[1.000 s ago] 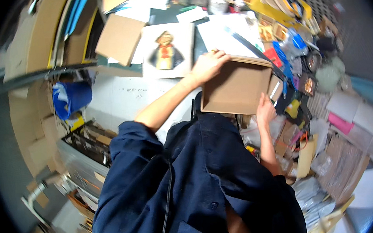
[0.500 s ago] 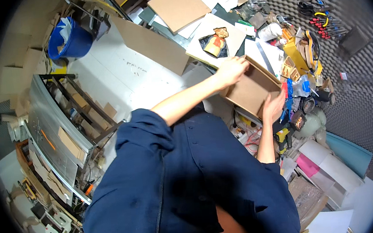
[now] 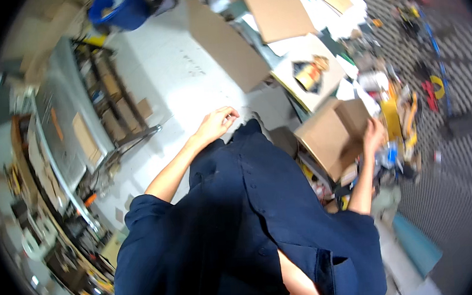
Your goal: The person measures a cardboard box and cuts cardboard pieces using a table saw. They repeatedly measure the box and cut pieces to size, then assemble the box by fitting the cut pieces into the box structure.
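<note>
Clutter of cardboard sheets rings the box; right hand grips it, left hand empty.

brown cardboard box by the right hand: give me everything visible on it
The cardboard box is plain brown corrugated board, unprinted on the faces that show. It sits tilted at the edge of a cluttered worktop, with one flap raised at its far end. The right hand rests against its right side near that flap; the left hand is well apart from it, empty over the white surface. Its inside cannot be seen. Papers, including a sheet with a coloured picture, lie just beyond it, and small tools crowd its right.
</note>
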`<state>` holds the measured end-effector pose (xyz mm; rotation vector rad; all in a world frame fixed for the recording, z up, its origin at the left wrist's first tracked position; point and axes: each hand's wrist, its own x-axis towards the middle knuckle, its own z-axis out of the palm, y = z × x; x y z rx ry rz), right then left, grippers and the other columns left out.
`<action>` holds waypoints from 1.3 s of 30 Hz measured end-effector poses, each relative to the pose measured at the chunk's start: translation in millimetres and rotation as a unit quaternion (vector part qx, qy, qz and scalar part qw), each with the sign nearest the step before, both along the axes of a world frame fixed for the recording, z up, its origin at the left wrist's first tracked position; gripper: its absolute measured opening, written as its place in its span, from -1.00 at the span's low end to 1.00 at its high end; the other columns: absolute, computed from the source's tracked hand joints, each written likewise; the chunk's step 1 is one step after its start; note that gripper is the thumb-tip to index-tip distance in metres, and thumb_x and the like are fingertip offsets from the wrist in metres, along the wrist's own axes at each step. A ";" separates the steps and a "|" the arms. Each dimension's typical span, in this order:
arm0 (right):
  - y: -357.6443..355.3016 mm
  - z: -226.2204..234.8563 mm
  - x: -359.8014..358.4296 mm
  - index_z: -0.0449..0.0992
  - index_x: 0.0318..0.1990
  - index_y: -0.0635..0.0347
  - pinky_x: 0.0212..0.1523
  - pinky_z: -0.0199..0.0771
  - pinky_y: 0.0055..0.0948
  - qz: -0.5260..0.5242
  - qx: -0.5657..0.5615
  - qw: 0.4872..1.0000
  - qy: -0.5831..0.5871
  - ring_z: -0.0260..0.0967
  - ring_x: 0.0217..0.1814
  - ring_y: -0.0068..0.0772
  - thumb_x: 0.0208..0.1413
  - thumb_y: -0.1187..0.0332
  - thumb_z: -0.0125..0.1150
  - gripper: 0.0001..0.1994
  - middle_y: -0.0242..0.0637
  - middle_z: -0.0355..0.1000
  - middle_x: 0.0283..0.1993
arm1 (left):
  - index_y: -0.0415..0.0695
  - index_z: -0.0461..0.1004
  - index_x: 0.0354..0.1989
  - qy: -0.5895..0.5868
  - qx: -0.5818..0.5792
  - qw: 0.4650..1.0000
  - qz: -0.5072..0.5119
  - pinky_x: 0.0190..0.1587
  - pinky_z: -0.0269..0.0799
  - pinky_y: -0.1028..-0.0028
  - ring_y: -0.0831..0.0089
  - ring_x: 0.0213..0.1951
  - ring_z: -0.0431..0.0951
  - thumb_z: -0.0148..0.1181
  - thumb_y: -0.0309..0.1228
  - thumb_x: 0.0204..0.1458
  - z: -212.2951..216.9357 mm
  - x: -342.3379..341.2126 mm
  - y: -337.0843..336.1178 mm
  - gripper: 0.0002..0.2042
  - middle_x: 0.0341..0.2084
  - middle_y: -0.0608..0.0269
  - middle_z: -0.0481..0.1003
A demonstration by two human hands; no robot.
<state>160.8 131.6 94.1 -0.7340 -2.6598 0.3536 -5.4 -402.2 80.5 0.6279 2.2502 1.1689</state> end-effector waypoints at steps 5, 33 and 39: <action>-14.1 65.4 -37.0 0.52 -0.07 0.34 -0.03 0.43 -0.27 -0.008 0.128 0.980 0.152 0.45 -0.06 -0.12 0.23 0.33 0.12 -0.75 -0.02 0.50 -0.10 | -0.17 0.50 -0.16 -0.012 0.017 0.986 0.163 -0.11 0.47 0.35 0.28 -0.16 0.57 0.07 -0.42 0.16 16.5 23.1 -81.9 -0.85 -0.20 0.15 0.55; -1249.9 -11.2 -148.7 0.51 -0.08 0.27 0.09 0.31 -0.14 0.765 -0.219 0.591 -0.134 0.34 0.05 0.07 0.20 0.44 -0.02 -0.77 0.03 0.44 -0.10 | -0.18 0.37 -0.07 0.143 -0.037 0.569 0.809 -0.37 0.37 0.45 0.45 -0.49 0.42 0.01 -0.50 0.20 37.2 263.7 -718.3 -0.84 -0.52 0.23 0.42; -1379.8 -99.5 -166.2 0.36 0.08 0.13 0.04 0.35 -0.08 0.714 -0.173 0.659 -0.162 0.34 -0.04 0.06 -0.05 0.60 0.00 -0.55 0.02 0.40 -0.12 | -0.19 0.46 -0.16 0.122 -0.112 0.611 0.774 -0.27 0.42 0.43 0.36 -0.40 0.50 0.08 -0.50 0.15 48.7 271.1 -856.6 -0.87 -0.43 0.13 0.50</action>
